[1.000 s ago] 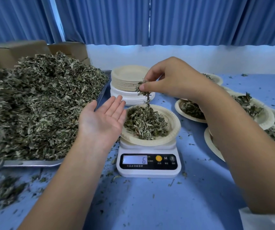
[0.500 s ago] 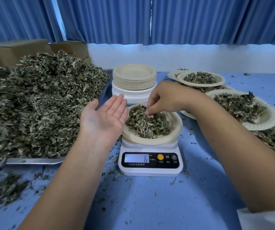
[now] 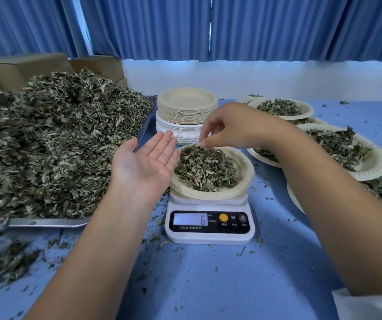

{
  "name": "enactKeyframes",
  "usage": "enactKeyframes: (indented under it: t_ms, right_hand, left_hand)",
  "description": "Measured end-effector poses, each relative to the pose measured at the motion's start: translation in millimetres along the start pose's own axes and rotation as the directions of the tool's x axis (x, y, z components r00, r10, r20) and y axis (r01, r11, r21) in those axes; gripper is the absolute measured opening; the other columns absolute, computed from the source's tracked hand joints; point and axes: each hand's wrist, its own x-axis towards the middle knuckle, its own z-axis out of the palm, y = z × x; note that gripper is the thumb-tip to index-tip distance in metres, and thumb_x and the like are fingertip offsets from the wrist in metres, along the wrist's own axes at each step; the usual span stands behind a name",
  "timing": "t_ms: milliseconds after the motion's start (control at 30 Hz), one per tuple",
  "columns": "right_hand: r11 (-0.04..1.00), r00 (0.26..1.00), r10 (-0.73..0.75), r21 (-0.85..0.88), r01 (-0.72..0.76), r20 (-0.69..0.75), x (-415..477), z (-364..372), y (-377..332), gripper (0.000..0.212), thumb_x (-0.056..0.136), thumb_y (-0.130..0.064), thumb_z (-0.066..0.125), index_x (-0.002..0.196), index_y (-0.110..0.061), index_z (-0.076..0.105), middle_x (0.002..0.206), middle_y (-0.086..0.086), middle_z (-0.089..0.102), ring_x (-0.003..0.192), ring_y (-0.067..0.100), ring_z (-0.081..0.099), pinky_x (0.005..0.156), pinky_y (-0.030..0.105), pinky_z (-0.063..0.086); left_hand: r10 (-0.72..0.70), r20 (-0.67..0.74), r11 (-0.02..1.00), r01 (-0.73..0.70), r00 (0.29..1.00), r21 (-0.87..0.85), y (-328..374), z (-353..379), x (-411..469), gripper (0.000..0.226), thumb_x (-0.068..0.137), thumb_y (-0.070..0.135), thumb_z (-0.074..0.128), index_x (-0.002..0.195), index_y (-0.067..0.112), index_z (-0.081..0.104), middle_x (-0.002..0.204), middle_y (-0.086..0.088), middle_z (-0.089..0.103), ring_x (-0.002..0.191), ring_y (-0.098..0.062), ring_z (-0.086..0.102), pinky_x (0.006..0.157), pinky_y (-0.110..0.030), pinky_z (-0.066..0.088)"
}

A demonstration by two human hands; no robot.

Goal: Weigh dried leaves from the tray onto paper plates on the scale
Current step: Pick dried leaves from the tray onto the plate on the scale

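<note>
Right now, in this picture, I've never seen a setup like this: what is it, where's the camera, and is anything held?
No machine: a person's two bare hands, filmed by a camera on their head looking down. On the blue table sit a tray heaped with dried leaves, a stack of empty plates, a scale reading 6 under a paper plate of leaves, and filled plates at right. The left hand is open, palm up, empty. The right hand hovers over that plate, its grip pinched; no leaf plainly shows in it.
</note>
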Motion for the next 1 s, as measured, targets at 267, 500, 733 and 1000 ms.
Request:
enactKeyframes:
  t_ms: [267,500,733,1000]
  right_hand:
    - [0.988,0.975,0.019,0.144,-0.052,0.221,2.1,16.9,-6.4,0.024,0.088,-0.037,0.066,0.079,-0.015,0.069,0.065,-0.007,0.066,0.055,0.003,0.058,0.053,0.014,0.049]
    - [0.99,0.967,0.063,0.106,-0.092,0.248,2.2,22.1,-4.5,0.025,0.089,-0.039,0.064,0.079,-0.016,0.068,0.063,-0.008,0.063,0.058,0.007,0.054,0.053,0.016,0.046]
    - [0.963,1.0,0.021,0.269,-0.017,-0.011,2.3,22.5,-15.9,0.024,0.088,-0.029,0.067,0.085,-0.005,0.069,0.062,-0.004,0.06,0.048,0.001,0.045,0.048,0.013,0.039]
    - [0.984,0.996,-0.069,0.161,0.078,-0.065,32.1,49.9,-48.9,0.011,0.086,-0.016,0.063,0.084,-0.01,0.073,0.062,-0.012,0.059,0.051,-0.004,0.047,0.053,0.007,0.036]
  left_hand:
    - [-0.004,0.002,1.0,0.004,1.0,0.004,-0.2,0.4,-0.5,0.05,0.102,0.035,0.028,0.12,-0.004,0.054,0.117,-0.018,0.065,0.115,-0.03,0.059,0.101,-0.041,0.044]
    - [-0.01,0.001,1.0,0.01,1.0,-0.006,0.9,1.2,-1.8,0.048,0.102,0.034,0.029,0.115,-0.004,0.055,0.116,-0.018,0.065,0.115,-0.029,0.058,0.102,-0.041,0.043]
    - [-0.045,-0.026,0.999,0.045,0.999,-0.025,5.0,3.5,-3.7,0.048,0.103,0.033,0.026,0.11,-0.004,0.056,0.116,-0.018,0.065,0.116,-0.029,0.058,0.099,-0.039,0.043]
    - [-0.024,-0.071,0.995,0.017,0.997,-0.097,24.3,-3.7,1.4,0.048,0.103,0.03,0.024,0.126,-0.002,0.051,0.127,-0.015,0.058,0.117,-0.026,0.056,0.094,-0.038,0.041]
